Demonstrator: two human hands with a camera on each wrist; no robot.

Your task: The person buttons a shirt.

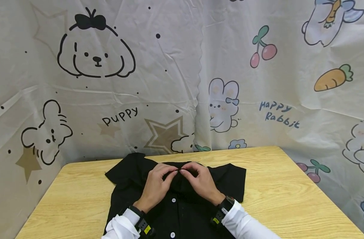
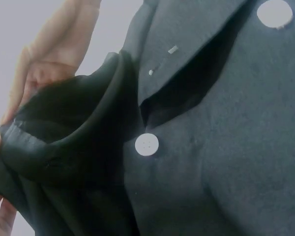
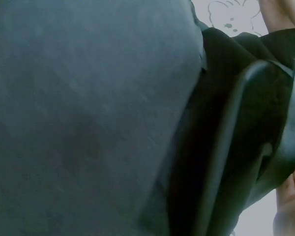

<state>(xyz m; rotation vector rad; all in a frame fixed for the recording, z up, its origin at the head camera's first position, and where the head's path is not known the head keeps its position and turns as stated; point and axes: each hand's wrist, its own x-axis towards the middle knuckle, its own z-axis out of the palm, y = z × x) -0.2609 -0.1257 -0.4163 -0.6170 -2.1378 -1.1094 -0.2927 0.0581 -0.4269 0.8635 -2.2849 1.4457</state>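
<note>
A black short-sleeved shirt lies front up on the table, its collar end toward the back. White buttons run down its front; one button shows clearly in the left wrist view. My left hand pinches black cloth at the collar area between thumb and fingertips. Opposite it, my right hand pinches the same spot, the fingertips of both hands nearly meeting. The lifted cloth is folded and dark in the right wrist view. Whether a button sits between the fingertips is too small to tell.
The light wooden table extends on both sides of the shirt. Behind it hangs a pale curtain printed with cartoon animals. Both wrists carry black straps, with white sleeves below them.
</note>
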